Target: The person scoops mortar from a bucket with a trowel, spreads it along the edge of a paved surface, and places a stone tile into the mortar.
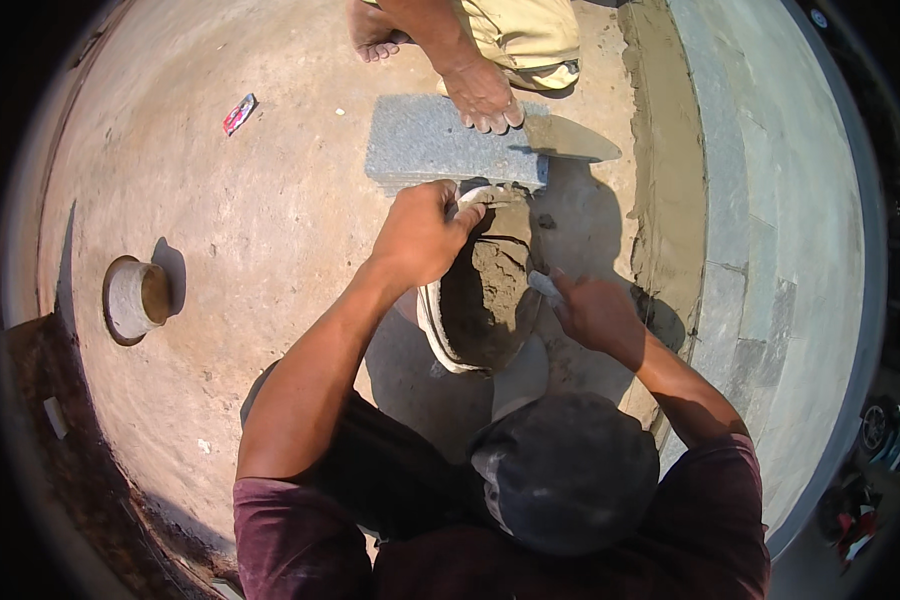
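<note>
My left hand (pixel 425 235) grips the pale rim of a worn bucket (pixel 428 318) that holds grey-brown wet mortar (pixel 495 275). My right hand (pixel 595 312) is closed on a pale handle (pixel 542 283) at the bucket's right side; its far end is hard to make out in the mortar. Just beyond the bucket lies a stack of grey stone tiles (pixel 420 135). A co-worker's hand (pixel 480 90) rests with spread fingers on the top tile, near its back edge.
The co-worker kneels in yellow trousers (pixel 525 30). A strip of mortar (pixel 660 150) borders grey paving (pixel 780 200) on the right. On the concrete floor (pixel 190 400) are a short round pipe stub (pixel 135 305) and a small wrapper (pixel 239 114). Vehicles (pixel 875 430) stand at the far right.
</note>
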`<action>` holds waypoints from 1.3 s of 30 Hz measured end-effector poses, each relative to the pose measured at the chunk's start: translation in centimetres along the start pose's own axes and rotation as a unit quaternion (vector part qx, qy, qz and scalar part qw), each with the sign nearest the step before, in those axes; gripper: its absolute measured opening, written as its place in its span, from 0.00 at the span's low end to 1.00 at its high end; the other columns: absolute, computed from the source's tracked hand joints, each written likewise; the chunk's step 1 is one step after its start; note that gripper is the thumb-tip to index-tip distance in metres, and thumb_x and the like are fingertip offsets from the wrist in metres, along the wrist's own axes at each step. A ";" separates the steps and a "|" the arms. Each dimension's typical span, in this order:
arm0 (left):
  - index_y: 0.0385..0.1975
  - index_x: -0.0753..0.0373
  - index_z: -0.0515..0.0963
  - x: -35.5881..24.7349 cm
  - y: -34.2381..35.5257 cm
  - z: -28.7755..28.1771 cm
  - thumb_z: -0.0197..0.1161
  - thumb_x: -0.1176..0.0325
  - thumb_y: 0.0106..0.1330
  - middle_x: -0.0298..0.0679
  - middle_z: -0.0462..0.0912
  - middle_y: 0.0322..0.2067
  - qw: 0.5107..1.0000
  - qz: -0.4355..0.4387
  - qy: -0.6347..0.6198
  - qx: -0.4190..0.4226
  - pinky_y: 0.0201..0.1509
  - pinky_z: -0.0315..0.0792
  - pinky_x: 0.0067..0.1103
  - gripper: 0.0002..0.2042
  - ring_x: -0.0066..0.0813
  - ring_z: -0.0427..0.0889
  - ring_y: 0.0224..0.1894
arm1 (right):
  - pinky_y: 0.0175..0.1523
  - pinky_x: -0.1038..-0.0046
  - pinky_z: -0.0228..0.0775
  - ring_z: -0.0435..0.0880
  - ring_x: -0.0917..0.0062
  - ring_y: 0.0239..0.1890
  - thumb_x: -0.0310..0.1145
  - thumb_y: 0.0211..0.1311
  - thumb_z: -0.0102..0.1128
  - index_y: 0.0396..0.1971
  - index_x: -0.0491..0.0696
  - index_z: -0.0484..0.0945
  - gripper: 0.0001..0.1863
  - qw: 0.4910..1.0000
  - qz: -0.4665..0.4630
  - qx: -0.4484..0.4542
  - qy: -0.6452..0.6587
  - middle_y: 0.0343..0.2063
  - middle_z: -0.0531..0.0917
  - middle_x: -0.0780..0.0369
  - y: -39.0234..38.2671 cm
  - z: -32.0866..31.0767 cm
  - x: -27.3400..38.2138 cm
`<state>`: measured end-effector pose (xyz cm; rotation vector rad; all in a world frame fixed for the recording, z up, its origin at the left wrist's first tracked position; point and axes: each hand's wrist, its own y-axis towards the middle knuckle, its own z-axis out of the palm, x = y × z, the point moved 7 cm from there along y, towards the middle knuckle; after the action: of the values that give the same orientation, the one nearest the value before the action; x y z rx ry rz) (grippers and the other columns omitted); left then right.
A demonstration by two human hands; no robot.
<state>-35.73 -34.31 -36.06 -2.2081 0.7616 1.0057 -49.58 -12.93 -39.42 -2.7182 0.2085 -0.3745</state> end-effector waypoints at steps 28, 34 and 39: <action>0.23 0.60 0.73 6.4 0.0 -2.0 0.64 0.64 0.74 0.23 0.71 0.20 0.989 -0.026 -0.145 0.003 0.25 0.55 0.17 0.16 0.11 0.61 0.23 | 0.43 0.70 0.72 0.79 0.75 0.35 0.43 0.70 0.61 0.54 0.41 0.77 0.22 0.833 0.115 -0.061 0.538 0.36 0.83 0.58 -12.3 2.6 -0.6; 0.22 0.56 0.67 5.7 0.4 -1.2 0.64 0.65 0.75 0.20 0.62 0.20 0.989 -0.020 -0.144 0.030 0.26 0.50 0.18 0.17 0.10 0.55 0.24 | 0.49 0.71 0.74 0.84 0.74 0.42 0.37 0.69 0.63 0.60 0.41 0.74 0.25 0.806 0.308 -0.273 0.425 0.43 0.85 0.55 -25.5 3.9 -4.6; 0.22 0.56 0.66 5.3 0.6 -1.6 0.63 0.64 0.75 0.19 0.62 0.20 0.987 -0.015 -0.154 0.041 0.26 0.49 0.17 0.18 0.10 0.54 0.24 | 0.54 0.59 0.76 0.85 0.53 0.48 0.40 0.66 0.59 0.63 0.42 0.72 0.29 0.802 0.486 -0.281 0.204 0.51 0.83 0.47 -30.0 7.3 -6.9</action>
<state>-32.53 -37.16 -39.56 -1.9278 0.6155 1.2410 -51.27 18.43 -35.64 -2.5223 1.9951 -0.6224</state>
